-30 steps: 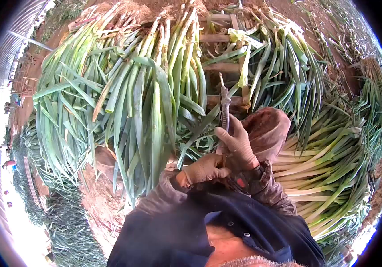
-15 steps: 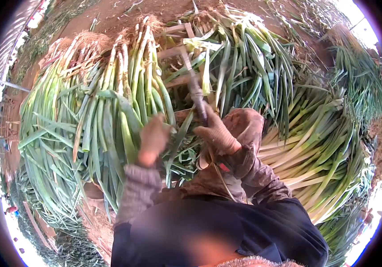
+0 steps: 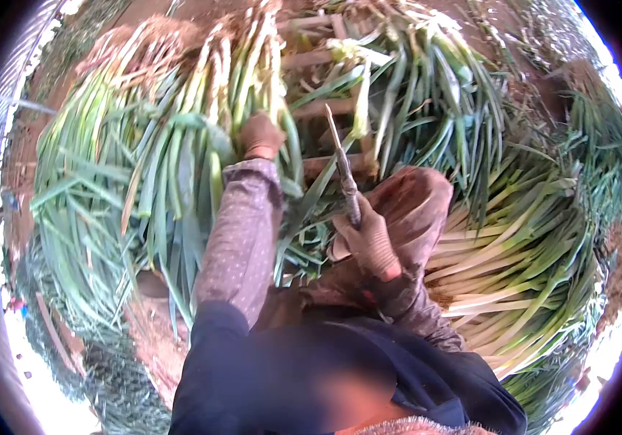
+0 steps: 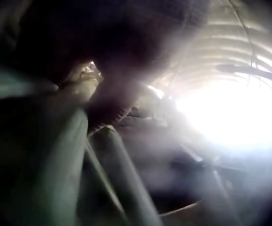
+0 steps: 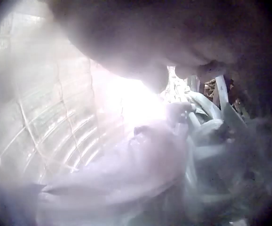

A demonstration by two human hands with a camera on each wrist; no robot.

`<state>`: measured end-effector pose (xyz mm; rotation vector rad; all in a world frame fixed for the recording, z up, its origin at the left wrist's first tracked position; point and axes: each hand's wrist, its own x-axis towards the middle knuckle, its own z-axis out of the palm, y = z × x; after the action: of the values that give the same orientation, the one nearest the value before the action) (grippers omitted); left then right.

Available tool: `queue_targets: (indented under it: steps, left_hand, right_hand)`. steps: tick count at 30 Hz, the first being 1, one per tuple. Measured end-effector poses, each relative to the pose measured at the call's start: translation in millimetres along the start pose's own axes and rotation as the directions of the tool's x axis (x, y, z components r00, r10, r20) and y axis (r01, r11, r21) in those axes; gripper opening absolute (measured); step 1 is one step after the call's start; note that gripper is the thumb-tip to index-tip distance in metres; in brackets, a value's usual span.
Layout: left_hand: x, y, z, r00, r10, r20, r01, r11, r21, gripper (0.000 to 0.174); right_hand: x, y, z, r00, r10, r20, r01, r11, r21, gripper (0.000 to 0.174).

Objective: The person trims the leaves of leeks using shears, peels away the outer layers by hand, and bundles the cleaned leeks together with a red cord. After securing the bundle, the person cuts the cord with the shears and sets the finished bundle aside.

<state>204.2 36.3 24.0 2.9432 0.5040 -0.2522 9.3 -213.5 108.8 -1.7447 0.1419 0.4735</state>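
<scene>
My gloved left hand [image 3: 261,135] reaches forward onto a row of green onions [image 3: 173,163], its fingers round a stalk near the pale root end. In the left wrist view, the dark glove curls about a pale green onion stalk [image 4: 85,88], with a broad leaf [image 4: 65,169] below it. By the raised knee, my gloved right hand [image 3: 370,243] grips a slim air blow gun [image 3: 346,177] by its wrapped handle, its thin tip pointing forward and slightly left. Only a blurred dark shape of the right hand shows in the right wrist view.
Wooden slats [image 3: 303,59] support the onions, roots facing away. More unpeeled onions [image 3: 448,101] lie front right. A pile of cleaned onions [image 3: 499,268] with pale stems is beside the right leg. The knee [image 3: 427,192] rises between that pile and the slats.
My left hand has left its place beside the right hand at the lap and moved forward and left onto the onion stalks. The right hand has lowered slightly, still gripping the air blow gun.
</scene>
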Motion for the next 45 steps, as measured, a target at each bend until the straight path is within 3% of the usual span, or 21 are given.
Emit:
queue_targets:
  steps: [1,2,3,5,6,8,11,13,16,20,24,30,37,40,45]
  left_hand:
    - [-11.7,9.7,-8.7,1.0,-0.007,0.007,0.007,0.999,-0.042,0.051]
    - [-23.9,13.4,-4.9,0.999,0.002,0.048,0.002,0.998,-0.069,0.053]
    - [-42.1,16.4,2.3,0.995,0.014,0.095,-0.005,0.995,-0.1,0.055]
    - [-96.5,25.5,5.9,0.983,0.081,0.163,-0.058,0.988,-0.141,0.056]
    - [-121.3,23.8,19.1,0.982,0.081,0.171,-0.047,0.981,-0.19,0.056]
    - [-159.7,23.6,43.1,0.974,0.025,0.226,0.037,0.963,-0.267,0.057]
    - [-180.8,14.4,56.5,0.991,-0.017,0.13,0.064,0.93,-0.362,0.054]
    - [-180.3,11.2,49.8,0.999,0.028,0.035,-0.011,0.915,-0.404,0.051]
    - [-168.5,16.2,49.1,0.998,0.064,0.001,-0.06,0.94,-0.335,0.057]
    - [-172.9,19.4,58.3,1.0,-0.008,-0.007,0.005,0.93,-0.368,0.061]
    - [-175.1,17.2,56.5,0.999,-0.03,0.016,0.033,0.915,-0.402,0.059]
    - [-174.4,13.8,64.3,1.0,0.0,0.022,0.008,0.922,-0.388,0.053]
    - [-175.7,9.5,63.5,0.999,-0.016,0.051,0.035,0.924,-0.382,0.053]
    - [-176.5,7.3,65.8,1.0,0.019,-0.005,-0.02,0.912,-0.41,0.056]
    - [-176.9,5.6,64.1,0.999,0.019,0.047,0.002,0.904,-0.427,0.065]
  right_hand:
    - [-4.1,-6.6,-2.0,0.999,0.003,0.041,-0.003,1.0,-0.01,0.057]
    - [-6.6,5.0,-2.8,0.986,-0.163,0.045,0.167,0.981,-0.104,0.057]
    - [-10.5,14.1,-3.5,0.974,-0.225,0.026,0.226,0.973,-0.046,0.061]
    - [-24.2,12.2,-11.4,0.997,-0.056,0.059,0.048,0.991,0.125,0.066]
    - [-28.9,14.9,-12.6,0.979,-0.198,0.047,0.197,0.98,0.027,0.07]
    - [-49.8,21.2,-8.1,0.983,-0.154,0.102,0.166,0.979,-0.116,0.069]
    - [-70.9,34.1,-3.9,0.994,-0.008,0.109,0.031,0.976,-0.214,0.066]
    - [-74.7,46.0,-1.6,0.996,0.057,0.062,-0.036,0.956,-0.293,0.064]
    - [-80.1,48.7,4.5,0.995,0.034,0.096,0.0,0.944,-0.33,0.064]
    - [-84.0,49.3,5.6,0.995,-0.019,0.096,0.048,0.952,-0.301,0.066]
    - [-91.9,51.7,9.5,0.98,0.161,0.113,-0.105,0.914,-0.391,0.062]
    - [-92.7,72.0,14.3,0.993,0.047,0.112,0.004,0.907,-0.421,0.069]
    - [-81.0,60.5,24.9,0.995,0.043,0.088,0.002,0.888,-0.46,0.059]
    - [-71.8,62.4,29.4,0.998,0.023,0.057,0.005,0.891,-0.453,0.057]
    - [-48.2,61.2,32.3,0.999,-0.029,0.028,0.038,0.902,-0.431,0.051]
